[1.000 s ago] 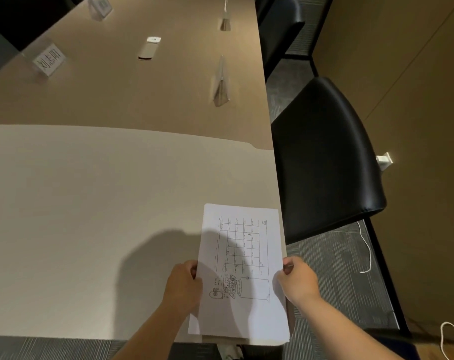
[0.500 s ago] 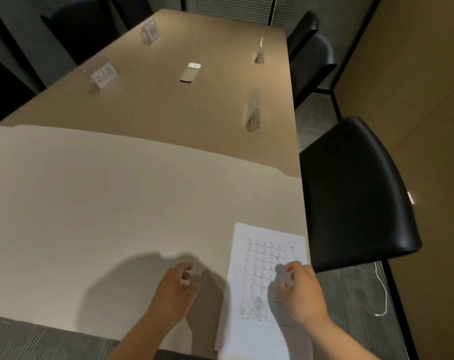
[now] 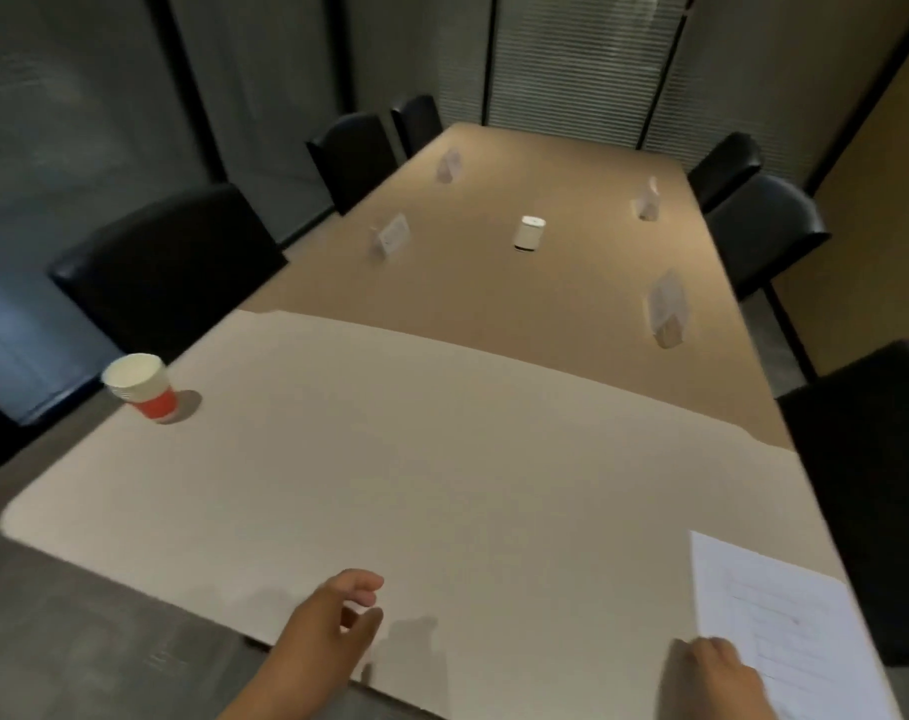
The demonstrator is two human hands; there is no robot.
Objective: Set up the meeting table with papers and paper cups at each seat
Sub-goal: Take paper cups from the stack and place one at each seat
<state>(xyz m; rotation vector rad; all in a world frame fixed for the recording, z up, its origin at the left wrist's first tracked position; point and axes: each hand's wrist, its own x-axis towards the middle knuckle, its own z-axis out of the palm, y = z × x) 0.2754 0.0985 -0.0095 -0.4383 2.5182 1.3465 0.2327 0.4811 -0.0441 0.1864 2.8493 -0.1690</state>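
With 1 sheet (image 3: 785, 621) squared to the chair (image 3: 878, 491), the right hand (image 3: 712, 672) rests there, grip unclear; the left hand (image 3: 333, 621) hangs loosely curled, empty; the cup (image 3: 140, 388) marks the far corner.

Print on the paper (image 3: 785, 615) and name cards (image 3: 392, 236) is too blurred to read.
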